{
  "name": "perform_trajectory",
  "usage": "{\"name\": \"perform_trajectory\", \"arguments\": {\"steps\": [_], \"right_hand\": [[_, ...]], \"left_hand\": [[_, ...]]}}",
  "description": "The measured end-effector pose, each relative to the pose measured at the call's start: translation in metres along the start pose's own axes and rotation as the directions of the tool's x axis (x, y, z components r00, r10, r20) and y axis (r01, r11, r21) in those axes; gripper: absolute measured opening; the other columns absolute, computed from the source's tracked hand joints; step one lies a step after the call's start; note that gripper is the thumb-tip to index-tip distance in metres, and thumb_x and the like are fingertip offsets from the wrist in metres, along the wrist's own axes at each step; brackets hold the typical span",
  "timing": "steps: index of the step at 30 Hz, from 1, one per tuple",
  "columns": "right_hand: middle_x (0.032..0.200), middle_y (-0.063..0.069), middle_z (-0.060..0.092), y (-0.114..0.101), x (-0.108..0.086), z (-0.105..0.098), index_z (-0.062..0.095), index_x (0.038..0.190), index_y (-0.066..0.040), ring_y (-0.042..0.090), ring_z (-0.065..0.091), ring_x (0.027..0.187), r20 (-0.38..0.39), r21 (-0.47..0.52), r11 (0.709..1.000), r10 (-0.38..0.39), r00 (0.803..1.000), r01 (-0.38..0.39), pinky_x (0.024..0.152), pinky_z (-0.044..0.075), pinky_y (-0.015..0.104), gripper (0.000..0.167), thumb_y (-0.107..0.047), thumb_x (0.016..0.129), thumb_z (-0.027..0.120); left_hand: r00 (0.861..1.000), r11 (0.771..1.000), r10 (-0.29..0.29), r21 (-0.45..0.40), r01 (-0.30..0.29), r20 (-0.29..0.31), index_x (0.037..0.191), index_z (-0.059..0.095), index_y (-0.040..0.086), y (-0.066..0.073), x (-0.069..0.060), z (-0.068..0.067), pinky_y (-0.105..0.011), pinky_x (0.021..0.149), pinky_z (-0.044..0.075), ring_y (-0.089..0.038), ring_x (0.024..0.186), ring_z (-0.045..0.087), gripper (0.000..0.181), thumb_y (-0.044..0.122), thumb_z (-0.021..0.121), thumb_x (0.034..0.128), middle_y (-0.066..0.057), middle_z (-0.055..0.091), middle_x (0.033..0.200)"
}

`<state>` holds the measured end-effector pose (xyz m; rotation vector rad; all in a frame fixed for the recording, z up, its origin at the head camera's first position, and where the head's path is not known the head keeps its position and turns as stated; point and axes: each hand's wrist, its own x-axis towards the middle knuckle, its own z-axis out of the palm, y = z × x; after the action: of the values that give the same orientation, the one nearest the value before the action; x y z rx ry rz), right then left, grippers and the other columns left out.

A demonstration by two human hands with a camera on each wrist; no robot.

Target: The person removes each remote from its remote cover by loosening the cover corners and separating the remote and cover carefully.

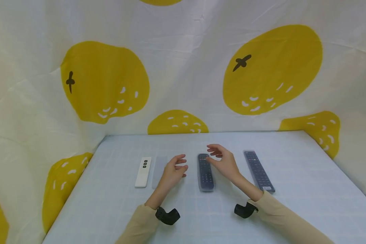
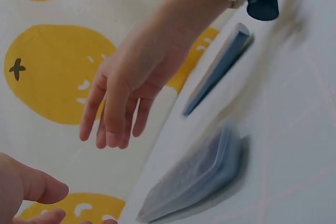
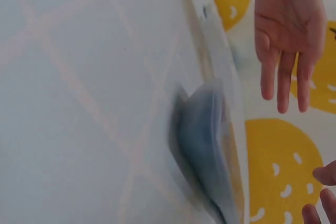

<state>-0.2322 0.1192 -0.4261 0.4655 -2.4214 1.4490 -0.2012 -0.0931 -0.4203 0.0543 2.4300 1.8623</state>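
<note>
A dark remote control (image 1: 205, 178) in what looks like a clear cover lies lengthwise in the middle of the table. My right hand (image 1: 226, 165) hovers beside its far end with fingers loosely bent, holding nothing; in the head view the thumb tip overlaps the remote's edge. To the left, my left hand (image 1: 172, 172) is held above the table, fingers relaxed and apart, also holding nothing. Just left of that hand lies a pale, flat, see-through piece (image 1: 159, 171), partly hidden by it. The left wrist view shows the covered remote (image 2: 194, 174) blurred, below the right hand (image 2: 136, 72).
A white remote (image 1: 143, 173) with a few dark buttons lies at the left. Right of the right hand is a longer dark remote (image 1: 257, 169), its near end by the sleeve. The pale table (image 1: 109, 210) meets a fruit-printed cloth (image 1: 186, 67) behind.
</note>
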Motion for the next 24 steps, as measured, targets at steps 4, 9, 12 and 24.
{"name": "perform_trajectory", "arguments": {"steps": [4, 9, 12, 24], "right_hand": [[0.11, 0.02, 0.068, 0.013, -0.007, -0.005, 0.059, 0.124, -0.005, 0.032, 0.066, 0.096, 0.022, 0.022, 0.995, 0.096, 0.995, -0.097, 0.084, 0.054, 0.045, 0.046, -0.004, 0.081, 0.074], [0.115, 0.023, 0.065, 0.027, -0.013, -0.01, 0.055, 0.129, -0.002, 0.033, 0.067, 0.096, 0.076, 0.049, 0.974, 0.217, 0.973, -0.221, 0.077, 0.056, 0.032, 0.05, -0.007, 0.083, 0.073], [0.119, 0.024, 0.064, 0.031, -0.014, -0.013, 0.052, 0.132, -0.001, 0.034, 0.067, 0.098, 0.11, 0.067, 0.955, 0.28, 0.954, -0.288, 0.074, 0.057, 0.029, 0.053, -0.009, 0.084, 0.072], [0.132, 0.032, 0.053, 0.037, -0.008, -0.009, 0.042, 0.137, 0.005, 0.031, 0.066, 0.105, 0.232, 0.195, 0.864, 0.42, 0.878, -0.465, 0.077, 0.058, 0.034, 0.058, -0.007, 0.087, 0.067]], "left_hand": [[0.998, 0.994, -0.041, -0.105, 0.044, 0.037, 0.136, 0.047, -0.002, -0.003, 0.006, 0.009, -0.032, 0.071, 0.059, -0.025, 0.094, 0.068, 0.045, 0.003, 0.056, 0.0922, -0.027, 0.057, 0.128], [0.995, 0.984, -0.083, -0.156, 0.091, 0.054, 0.136, 0.046, -0.004, -0.008, 0.012, 0.019, -0.035, 0.074, 0.059, -0.023, 0.092, 0.069, 0.046, 0.002, 0.054, 0.0919, -0.028, 0.056, 0.128], [0.995, 0.986, -0.096, -0.131, 0.1, 0.036, 0.135, 0.049, -0.003, -0.01, 0.017, 0.024, -0.033, 0.075, 0.059, -0.023, 0.094, 0.069, 0.045, 0.003, 0.054, 0.0909, -0.026, 0.058, 0.127], [0.979, 0.977, -0.203, -0.067, 0.202, 0.004, 0.134, 0.053, 0.002, -0.021, 0.037, 0.035, -0.03, 0.077, 0.058, -0.022, 0.097, 0.067, 0.044, 0.01, 0.059, 0.091, -0.019, 0.06, 0.127]]}}
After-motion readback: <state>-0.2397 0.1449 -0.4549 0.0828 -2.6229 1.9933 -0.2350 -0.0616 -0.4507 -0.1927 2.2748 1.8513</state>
